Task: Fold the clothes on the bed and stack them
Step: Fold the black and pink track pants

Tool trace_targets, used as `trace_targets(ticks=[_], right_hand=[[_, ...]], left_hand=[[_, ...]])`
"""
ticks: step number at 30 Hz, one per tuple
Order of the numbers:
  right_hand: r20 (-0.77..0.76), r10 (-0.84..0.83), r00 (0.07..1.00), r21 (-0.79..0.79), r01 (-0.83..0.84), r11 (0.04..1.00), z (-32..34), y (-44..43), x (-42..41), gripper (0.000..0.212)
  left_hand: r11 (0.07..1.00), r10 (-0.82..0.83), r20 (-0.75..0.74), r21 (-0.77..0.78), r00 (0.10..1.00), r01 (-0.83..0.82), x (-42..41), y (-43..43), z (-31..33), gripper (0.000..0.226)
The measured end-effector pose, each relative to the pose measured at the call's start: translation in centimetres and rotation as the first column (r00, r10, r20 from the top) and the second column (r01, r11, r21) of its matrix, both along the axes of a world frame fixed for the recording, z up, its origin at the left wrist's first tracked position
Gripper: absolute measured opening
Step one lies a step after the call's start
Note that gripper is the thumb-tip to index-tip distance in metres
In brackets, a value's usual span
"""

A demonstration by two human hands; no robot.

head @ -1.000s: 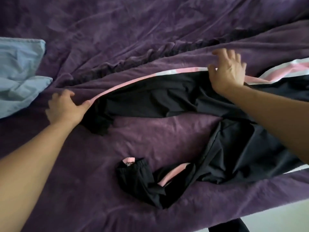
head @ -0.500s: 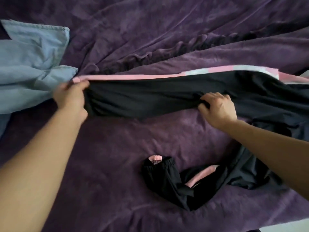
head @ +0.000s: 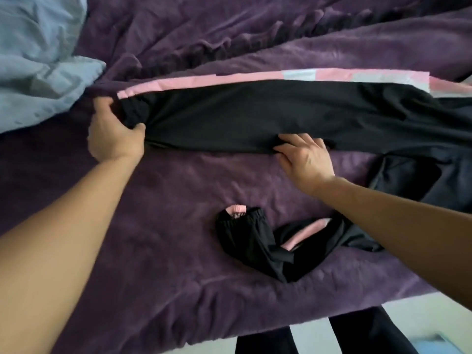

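Right, head view, and the black track pants [head: 255,113] are laid across the bed [head: 153,264], well back from its near edge. The left hand [head: 115,134] has its grip clamped round the cuff of the far leg, fingers curled into the gathered elastic. The right hand [head: 304,157] sits about halfway along that leg, its grip looking pinched on the leg's near edge with a small bunch of cloth between thumb and fingers. Why hold it so? I'd judge the two hands are drawing the leg taut and flat, to make a clean base for the fold.

The long axis runs side to side, roughly parallel to the near edge. The cuff points left, just beside the blue garment [head: 38,67], and the waist end heads off to the right. The pink stripe [head: 191,84] runs along the far side. The other leg [head: 255,244] lies crumpled and doubled back nearer the near edge, and probably needs straightening next.
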State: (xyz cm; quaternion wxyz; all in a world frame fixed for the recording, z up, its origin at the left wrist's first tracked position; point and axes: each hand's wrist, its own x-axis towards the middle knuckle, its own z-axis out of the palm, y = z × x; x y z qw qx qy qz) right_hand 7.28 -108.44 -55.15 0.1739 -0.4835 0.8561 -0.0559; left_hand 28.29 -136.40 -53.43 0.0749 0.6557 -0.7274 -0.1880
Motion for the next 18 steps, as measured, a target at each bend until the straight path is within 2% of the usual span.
trace_targets(ticks=[2, 3, 6, 7, 9, 11, 12, 13, 15, 17, 18], right_hand=[[0.025, 0.032, 0.999, -0.02, -0.032, 0.999, 0.8, 1.4, 1.1, 0.032], [0.033, 0.024, 0.999, -0.038, -0.023, 0.999, 1.2, 2.2, 1.6, 0.034], [0.046, -0.066, 0.997, -0.08, 0.069, 0.994, 2.3, 5.1, 2.1, 0.034], [0.041, -0.104, 0.994, -0.079, 0.107, 0.991, 2.6, 6.2, 1.9, 0.034], [0.03, -0.168, 0.985, -0.046, 0.169, 0.984, 3.0, 8.7, 0.9, 0.036], [-0.002, -0.216, 0.976, 0.009, 0.216, 0.976, 3.3, 11.5, -0.2, 0.04], [-0.021, -0.24, 0.97, 0.028, 0.241, 0.97, 3.5, 12.7, -0.8, 0.042], [-0.036, -0.272, 0.962, 0.037, 0.273, 0.961, 3.6, 13.8, -1.4, 0.044], [-0.053, -0.374, 0.926, 0.021, 0.375, 0.927, 3.7, 15.6, -2.7, 0.046], [-0.058, -0.481, 0.875, -0.028, 0.48, 0.877, 3.6, 17.0, -3.7, 0.047], [-0.052, -0.514, 0.856, -0.049, 0.512, 0.858, 3.4, 17.4, -4.0, 0.046]], left_hand=[[0.989, -0.126, 0.122, -0.059, 0.985, 0.134, 1.2, 1.4, 1.6, 0.056], [0.973, -0.205, 0.112, -0.088, 0.972, 0.215, 1.6, 2.6, 2.3, 0.05], [0.883, -0.469, -0.086, -0.067, 0.879, 0.464, 1.2, 9.1, 3.2, 0.018], [0.853, -0.518, -0.13, 0.0, 0.845, 0.522, 0.7, 11.9, 3.2, 0.015], [0.782, -0.573, -0.141, 0.201, 0.807, 0.59, -0.7, 17.5, 2.7, 0.031], [0.638, -0.726, -0.003, 0.372, 0.688, 0.674, -1.7, 22.6, 1.8, 0.049], [0.586, -0.779, 0.051, 0.414, 0.625, 0.697, -1.9, 24.2, 1.3, 0.046], [0.594, -0.774, 0.061, 0.412, 0.63, 0.691, -1.8, 24.8, 1.1, 0.039], [0.756, -0.612, 0.017, 0.307, 0.791, 0.578, -0.6, 23.3, 1.1, 0.03], [0.932, -0.31, -0.027, 0.188, 0.951, 0.309, 1.5, 19.2, 1.2, 0.028], [0.979, -0.114, -0.05, 0.167, 0.992, 0.121, 2.5, 16.6, 1.2, 0.03]])
